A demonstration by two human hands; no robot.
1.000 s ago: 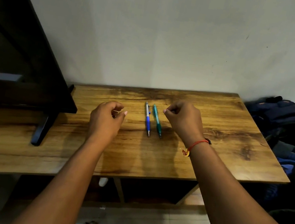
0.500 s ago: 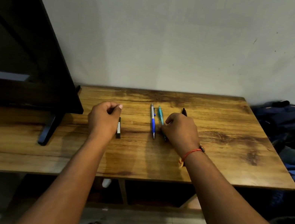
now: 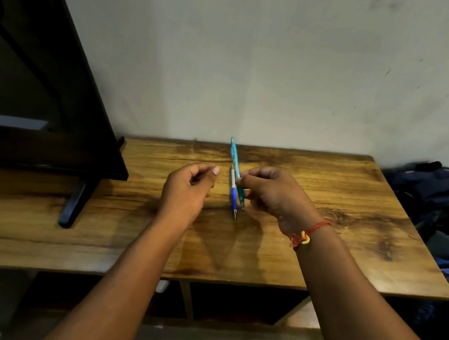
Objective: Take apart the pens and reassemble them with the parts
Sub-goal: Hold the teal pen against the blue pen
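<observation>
Bare brown wood-grain tabletop (image 3: 362,200) lies open across the centre right of the frame and along the lower left. A large black flat screen (image 3: 33,106) on its slanted black foot (image 3: 73,203) blocks the left side. The pale plaster wall (image 3: 264,72) closes the far edge, and heaped dark blue bags (image 3: 438,189) crowd the right end. At centre, a blue-and-white pen (image 3: 233,194) lies in the narrow gap between the left hand (image 3: 186,190) and the right hand (image 3: 275,196), which holds a teal pen (image 3: 236,157) tilted above it.
</observation>
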